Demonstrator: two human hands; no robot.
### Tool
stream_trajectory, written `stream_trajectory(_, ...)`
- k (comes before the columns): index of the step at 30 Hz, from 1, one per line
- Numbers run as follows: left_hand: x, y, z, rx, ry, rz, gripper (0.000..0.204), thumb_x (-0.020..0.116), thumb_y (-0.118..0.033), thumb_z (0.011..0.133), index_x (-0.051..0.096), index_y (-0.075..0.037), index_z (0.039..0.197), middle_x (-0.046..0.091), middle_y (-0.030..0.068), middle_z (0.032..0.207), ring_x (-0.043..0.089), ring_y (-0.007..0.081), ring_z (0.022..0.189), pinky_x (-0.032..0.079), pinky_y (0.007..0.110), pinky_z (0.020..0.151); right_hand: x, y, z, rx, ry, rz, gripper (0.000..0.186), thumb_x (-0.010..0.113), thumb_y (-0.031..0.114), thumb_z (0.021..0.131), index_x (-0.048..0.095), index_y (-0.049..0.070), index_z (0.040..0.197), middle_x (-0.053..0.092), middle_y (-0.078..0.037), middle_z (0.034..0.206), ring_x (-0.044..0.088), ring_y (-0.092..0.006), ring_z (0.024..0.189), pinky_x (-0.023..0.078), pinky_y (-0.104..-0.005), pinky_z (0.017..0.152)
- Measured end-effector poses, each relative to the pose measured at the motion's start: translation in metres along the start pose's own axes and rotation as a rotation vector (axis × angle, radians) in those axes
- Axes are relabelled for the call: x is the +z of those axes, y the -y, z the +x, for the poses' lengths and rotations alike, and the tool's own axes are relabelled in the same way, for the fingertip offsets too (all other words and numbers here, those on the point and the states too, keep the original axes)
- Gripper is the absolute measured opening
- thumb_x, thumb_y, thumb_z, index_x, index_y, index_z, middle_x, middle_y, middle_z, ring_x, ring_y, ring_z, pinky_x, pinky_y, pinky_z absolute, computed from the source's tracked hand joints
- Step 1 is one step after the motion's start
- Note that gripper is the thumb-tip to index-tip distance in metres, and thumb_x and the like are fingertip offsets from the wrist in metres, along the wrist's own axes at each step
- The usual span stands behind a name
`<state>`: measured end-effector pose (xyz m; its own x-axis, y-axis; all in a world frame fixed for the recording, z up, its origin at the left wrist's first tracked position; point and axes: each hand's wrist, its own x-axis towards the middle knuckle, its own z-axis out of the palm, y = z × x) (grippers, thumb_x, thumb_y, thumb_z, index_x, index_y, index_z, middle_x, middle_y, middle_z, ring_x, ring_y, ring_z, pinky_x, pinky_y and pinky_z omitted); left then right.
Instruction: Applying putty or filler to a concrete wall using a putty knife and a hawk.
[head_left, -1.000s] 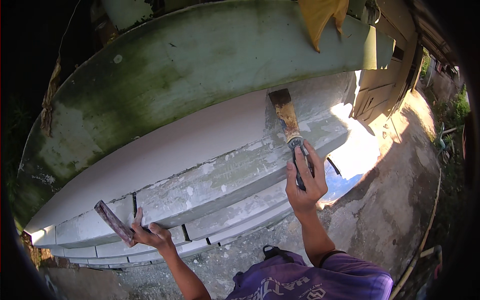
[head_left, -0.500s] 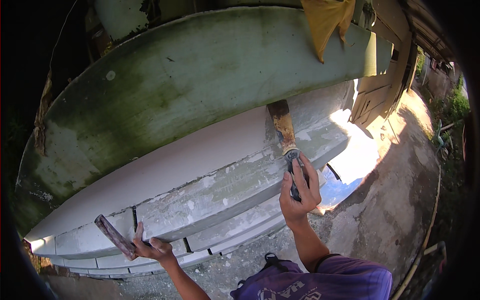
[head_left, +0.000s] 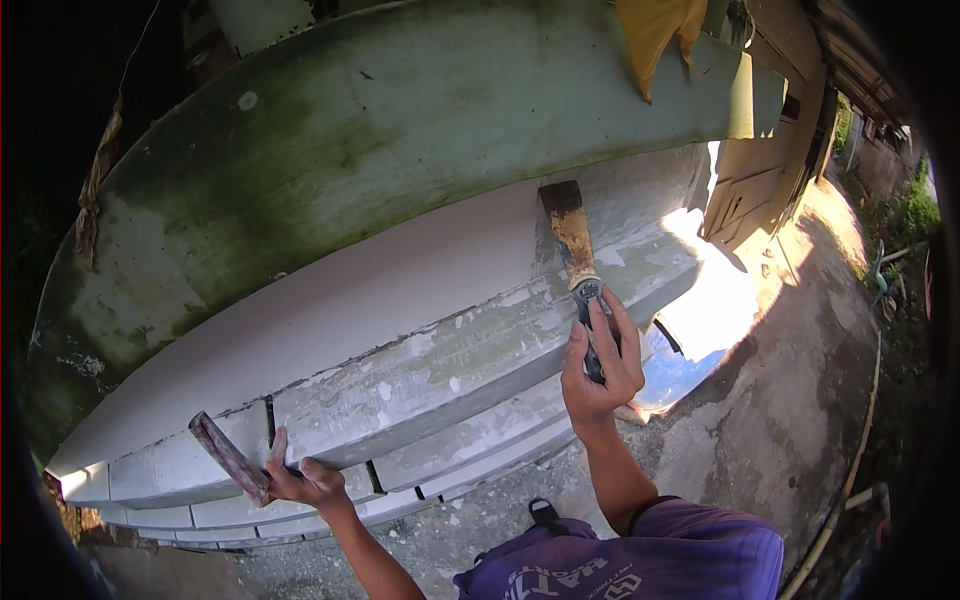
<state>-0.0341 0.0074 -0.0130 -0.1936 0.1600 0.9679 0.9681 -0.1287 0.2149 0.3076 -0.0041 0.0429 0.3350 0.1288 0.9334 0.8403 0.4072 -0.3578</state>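
Note:
My right hand grips the black handle of a putty knife. Its worn, rust-brown blade points up and lies against, or very close to, the white wall under a green-stained overhang. Lower left, my left hand is closed around one end of a long, narrow, purplish-grey tool with smears on it; its exact kind does not show. That hand is in front of the stepped ledge, which has patchy white and grey-green coating.
A yellow-brown cloth or leaf hangs over the overhang's edge. Beyond the ledge's right end lies something blue and white in bright sun. Stained concrete floor runs along the right, with a pipe at its border.
The view has tilted down a little, so the wall and overhang sit higher in the picture. The putty knife's blade tip is slightly farther below the overhang's edge. Both hands keep their grips.

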Motion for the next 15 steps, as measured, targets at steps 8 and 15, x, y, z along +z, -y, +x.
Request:
stream_trajectory(8, 0.0003, 0.0026, -0.0008, -0.002, -0.011, -0.018, 0.057, 0.029, -0.048, 0.1, 0.069, -0.008, 0.106, 0.066, 0.0043, 0.098, 0.038, 0.0262, 0.098, 0.023, 0.04, 0.094, 0.0024, 0.0013, 0.0002, -0.029, -0.002, -0.045, 0.033, 0.065, -0.005, 0.083, 0.067, -0.006, 0.116, 0.064, -0.024, 0.119, 0.066, -0.034, 0.105, 0.055, -0.0387, 0.086)
stream_trajectory(15, -0.0018, -0.0001, 0.0012, -0.012, 0.007, -0.026, 0.059, 0.03, -0.05, 0.1, 0.069, -0.007, 0.107, 0.067, 0.0046, 0.099, 0.036, 0.0264, 0.098, 0.022, 0.041, 0.094, 0.0092, -0.0007, -0.001, -0.075, -0.056, -0.116, 0.03, 0.066, -0.005, 0.084, 0.068, -0.005, 0.114, 0.065, -0.024, 0.117, 0.066, -0.0341, 0.102, 0.055, -0.0385, 0.084)
